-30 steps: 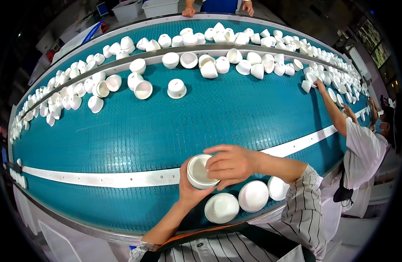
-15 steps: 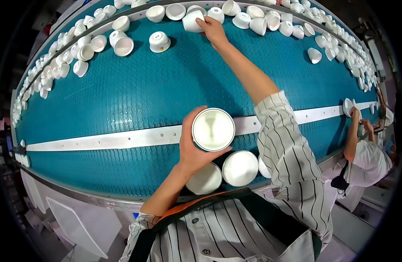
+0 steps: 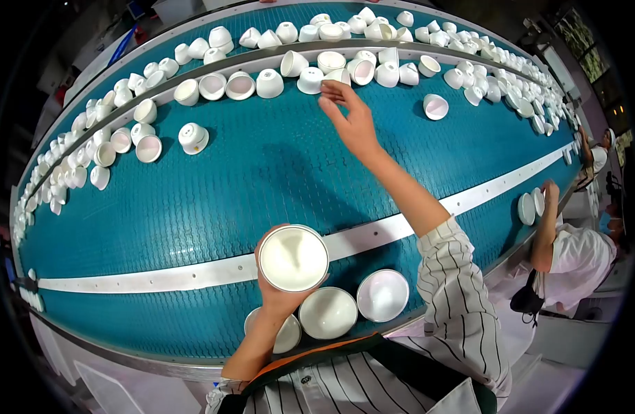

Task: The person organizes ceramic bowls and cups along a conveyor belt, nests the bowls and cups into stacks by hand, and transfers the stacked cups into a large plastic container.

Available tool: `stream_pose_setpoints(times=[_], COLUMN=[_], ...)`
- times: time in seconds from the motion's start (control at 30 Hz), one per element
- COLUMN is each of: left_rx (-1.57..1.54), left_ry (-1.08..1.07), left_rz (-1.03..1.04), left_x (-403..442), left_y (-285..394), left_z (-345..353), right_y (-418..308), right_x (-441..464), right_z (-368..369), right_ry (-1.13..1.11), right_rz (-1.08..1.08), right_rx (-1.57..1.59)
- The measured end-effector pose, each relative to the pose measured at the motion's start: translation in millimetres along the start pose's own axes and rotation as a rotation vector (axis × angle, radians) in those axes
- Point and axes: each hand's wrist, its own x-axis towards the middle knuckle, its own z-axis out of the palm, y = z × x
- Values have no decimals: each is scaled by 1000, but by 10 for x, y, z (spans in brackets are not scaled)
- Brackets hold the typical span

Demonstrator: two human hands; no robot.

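My left hand (image 3: 281, 298) is wrapped round a white cup (image 3: 293, 258), its round mouth facing up towards me. It is above the near lane, by the white divider strip. My right hand (image 3: 352, 123) reaches out over the far side of the blue belt. Its fingers are apart, and nothing shows between them. By its fingertips stands an upside-down white cup (image 3: 310, 81), and another white cup (image 3: 339, 76) is partly hidden behind the fingers. Below my left hand, white bowls (image 3: 328, 313) sit on the near lane, one partly covered by my wrist.
Many white cups line the metal rail (image 3: 290, 48) at the back, some tipped over. A lone cup (image 3: 193, 139) stands forward on the left and another (image 3: 435, 107) on the right. A co-worker (image 3: 573, 255) handles bowls (image 3: 526, 208) at the right.
My right hand has let go of the cup it was holding, and its fingers have spread. The view has tilted up; the belt's cups appear lower and farther left. My left hand still holds its cup.
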Motion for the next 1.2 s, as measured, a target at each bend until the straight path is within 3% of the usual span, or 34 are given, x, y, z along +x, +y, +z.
stream_pose_setpoints(times=[0.07, 0.1, 0.2, 0.3, 0.43, 0.47, 0.5, 0.57, 0.63, 0.73, 0.77, 0.8, 0.83, 0.97, 1.03, 1.13, 1.2], left_rx=[-83, -155, -102, -68, -55, -56, -57, -21, -122, -73, -23, 63, -48, -147, -251, -33, -88], left_ry=[-2, 46, 129, 75, 115, 120, 124, -3, -67, -24, 5, 9, 32, 40, 49, 58, 76], left_rz=[148, 238, 316, 331, 354, 338, 326, 182, -1, 86, 137, 146, 181, 391, 393, 436, 383], left_x=[102, 180, 259, 314, 359, 365, 377, 394, 346, 351, 302, 248, 312, 515, 536, 549, 541], left_y=[71, 229, 369, 388, 488, 526, 557, 621, 592, 547, 460, 350, 401, 734, 782, 853, 881], left_z=[125, 173, 298, 471, 678, 740, 794, 896, 993, 1122, 1180, 1209, 1284, 1458, 1598, 1734, 1902], right_y=[992, 1367, 1574, 1480, -284, -563, -744, -1148, -1080, -1073, -847, -597, -294, 1648, 2138, 2213, 1908], right_x=[274, 392, 570, 629, 175, 33, -27, -237, -399, -170, -34, 173, 432, 1213, 1352, 1403, 1237], right_z=[72, 113, 214, 75, -542, -741, -840, -1064, -1155, -1390, -1417, -1352, -1255, -886, -853, -965, -1182], right_ry=[222, 242, 189, 177, -203, -290, -332, -519, -687, -633, -498, -381, -261, -86, -244, -225, -91], right_rz=[157, 251, 394, 390, 50, -230, -660, -982, -1090, -819, -761, -665, -569, -433, -245, -135, -115], right_rx=[-415, -436, -528, -229, 137, 76, 105, 51, -48, 145, 148, 1, -148, -861, -996, -1001, -696])
